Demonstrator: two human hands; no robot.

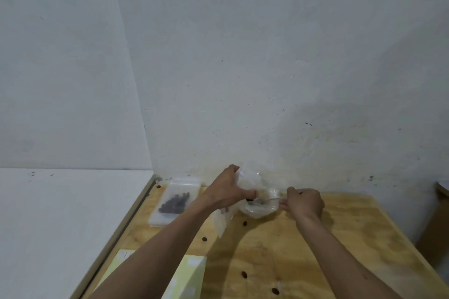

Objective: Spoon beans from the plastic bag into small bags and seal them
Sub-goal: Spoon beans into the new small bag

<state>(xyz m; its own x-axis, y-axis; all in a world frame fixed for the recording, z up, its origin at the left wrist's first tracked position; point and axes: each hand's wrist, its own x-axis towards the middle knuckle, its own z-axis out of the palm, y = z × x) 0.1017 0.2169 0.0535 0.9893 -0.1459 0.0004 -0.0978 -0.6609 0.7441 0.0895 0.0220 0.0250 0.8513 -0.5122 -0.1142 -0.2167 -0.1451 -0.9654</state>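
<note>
Yellow pad (187,272) at near edge of plywood desk (340,238), partly under left forearm. Left hand (228,192) grips crumpled clear plastic bag (257,201) at far desk edge by wall, fingers curled on its rim. Right hand (303,202) pinches spoon (267,200) handle, bowl inside bag. Filled small bag (173,201) of dark beans lies flat left of them, on a stack of small bags

Dim, even indoor light with a cool grey cast, a broad soft shadow on the white wall (340,128) at right and faint arm shadows on the wooden table (352,238), the whole wide-angle view soft and slightly blurred, with straight edges bending toward the frame's borders
</note>
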